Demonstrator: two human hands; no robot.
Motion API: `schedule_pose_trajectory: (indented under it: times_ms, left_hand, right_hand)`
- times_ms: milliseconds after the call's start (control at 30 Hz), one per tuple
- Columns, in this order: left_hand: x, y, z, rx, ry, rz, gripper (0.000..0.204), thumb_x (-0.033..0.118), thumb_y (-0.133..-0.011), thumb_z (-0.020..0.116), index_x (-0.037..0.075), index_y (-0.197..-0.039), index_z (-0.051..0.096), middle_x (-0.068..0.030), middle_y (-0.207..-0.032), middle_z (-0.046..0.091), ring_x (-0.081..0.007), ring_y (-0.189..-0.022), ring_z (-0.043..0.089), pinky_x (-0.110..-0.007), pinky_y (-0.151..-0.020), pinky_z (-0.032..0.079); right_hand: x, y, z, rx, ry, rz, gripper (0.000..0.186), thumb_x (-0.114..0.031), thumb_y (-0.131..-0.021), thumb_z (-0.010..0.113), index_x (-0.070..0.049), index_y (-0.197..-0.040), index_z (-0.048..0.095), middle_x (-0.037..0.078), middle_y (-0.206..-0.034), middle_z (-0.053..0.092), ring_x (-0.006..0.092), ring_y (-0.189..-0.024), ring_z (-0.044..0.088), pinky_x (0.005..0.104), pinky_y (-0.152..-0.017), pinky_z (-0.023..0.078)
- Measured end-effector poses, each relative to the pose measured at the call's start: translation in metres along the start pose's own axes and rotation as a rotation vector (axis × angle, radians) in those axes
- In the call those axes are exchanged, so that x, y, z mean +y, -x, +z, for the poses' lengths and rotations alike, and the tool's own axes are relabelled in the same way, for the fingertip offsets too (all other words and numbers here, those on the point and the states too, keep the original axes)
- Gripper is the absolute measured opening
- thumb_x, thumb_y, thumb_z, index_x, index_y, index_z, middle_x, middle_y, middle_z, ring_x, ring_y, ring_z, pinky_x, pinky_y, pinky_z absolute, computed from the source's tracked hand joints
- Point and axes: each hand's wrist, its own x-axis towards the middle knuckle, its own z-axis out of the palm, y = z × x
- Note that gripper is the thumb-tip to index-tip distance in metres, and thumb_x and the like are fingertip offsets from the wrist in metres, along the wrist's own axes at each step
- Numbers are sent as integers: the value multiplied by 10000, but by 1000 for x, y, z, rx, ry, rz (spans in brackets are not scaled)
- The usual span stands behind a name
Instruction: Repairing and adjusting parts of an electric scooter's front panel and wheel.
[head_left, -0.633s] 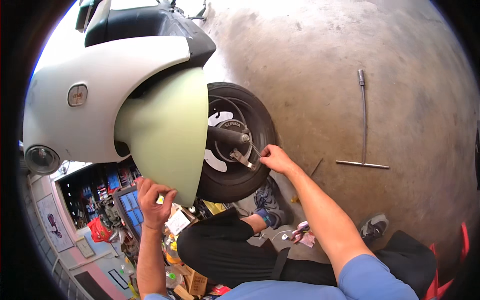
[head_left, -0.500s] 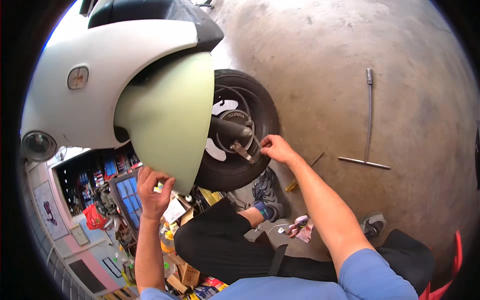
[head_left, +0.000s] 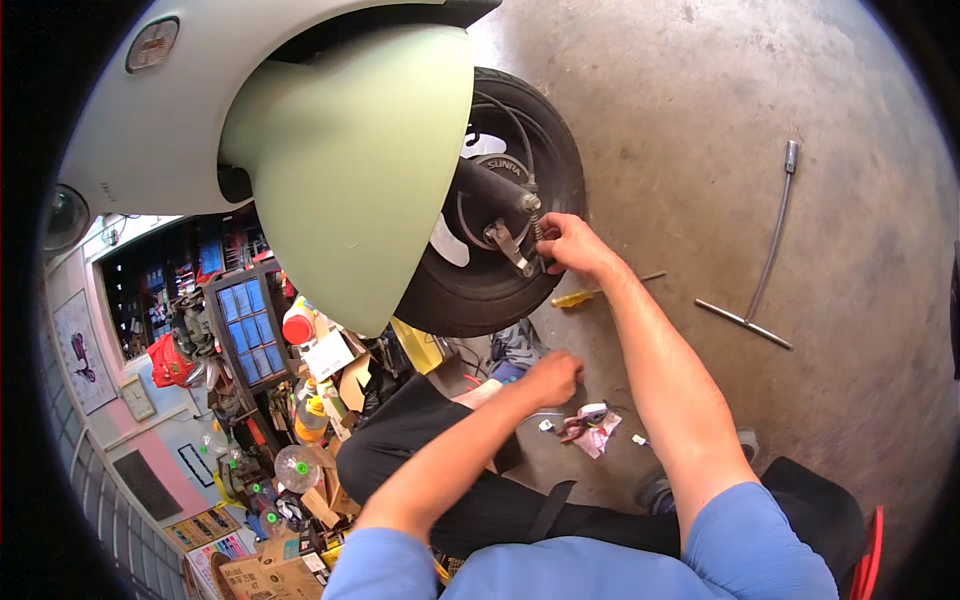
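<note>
My right hand has its fingertips closed at the lower end of a small coil spring. This spring runs beside the metal brake arm on the scooter's front wheel hub. Fingers partly cover what lies at the spring's end. My left hand is curled into a loose fist above the floor, near my shoe, and nothing shows in it. A pale green front fender covers the upper left of the black tyre.
A yellow-handled screwdriver lies beside the tyre. On the floor to the right is a T-handle socket wrench. Small parts lie on a pink wrapper near my legs. Boxes and bottles crowd the left.
My left hand has left the fender's lower edge and moved right, over the floor. My right hand stays at the spring. The view has shifted, so the scooter sits higher.
</note>
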Motion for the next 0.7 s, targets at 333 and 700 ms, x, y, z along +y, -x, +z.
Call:
schedule_pose_trajectory:
  times_ms: [333,700]
  left_hand:
    - [28,-86,75,499,192,-96,179,68,-755,559,60,-928,512,-187,-846,628,-418,-805,612,-524,-712,484]
    - [27,-63,44,714,498,-287,255,161,-913,512,33,-1130,473,-212,-880,654,-373,-805,648,-447,-687,502]
  right_hand:
    - [5,4,-19,-74,158,24,234,-43,-817,610,14,-1041,575,50,-860,630,128,-735,619,274,-627,529]
    - [-1,6,-12,-38,76,4,279,-38,-800,642,33,-1060,568,75,-831,631,129,-679,610,286,-567,510]
